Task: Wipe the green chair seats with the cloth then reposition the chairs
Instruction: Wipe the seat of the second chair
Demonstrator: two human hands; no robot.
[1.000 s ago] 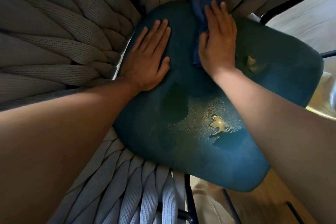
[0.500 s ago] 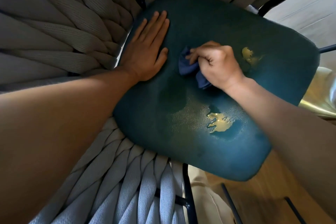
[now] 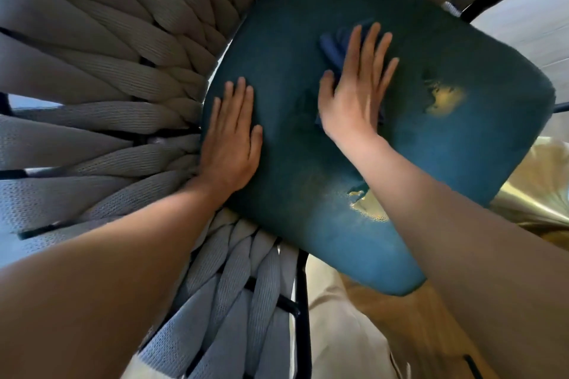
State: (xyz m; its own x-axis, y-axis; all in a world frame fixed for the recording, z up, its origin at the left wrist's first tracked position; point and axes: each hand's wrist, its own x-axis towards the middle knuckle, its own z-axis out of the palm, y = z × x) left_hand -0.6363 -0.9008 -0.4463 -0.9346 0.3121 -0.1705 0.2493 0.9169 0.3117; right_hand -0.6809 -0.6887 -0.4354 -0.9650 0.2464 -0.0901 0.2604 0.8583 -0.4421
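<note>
The blue cloth (image 3: 334, 49) lies flat on the green seat (image 3: 462, 148), pinned under the right hand (image 3: 354, 95), whose grip is spread, fingers straight. Unwiped seat stretches beyond its fingertips and rightward; the left hand (image 3: 231, 144) presses flat beside it.

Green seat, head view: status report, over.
Left hand flat on the green seat, bracing. Right hand flat, pressing the blue cloth mid-seat. Two bright patches on the seat, nature unclear. Nothing in the way.
</note>
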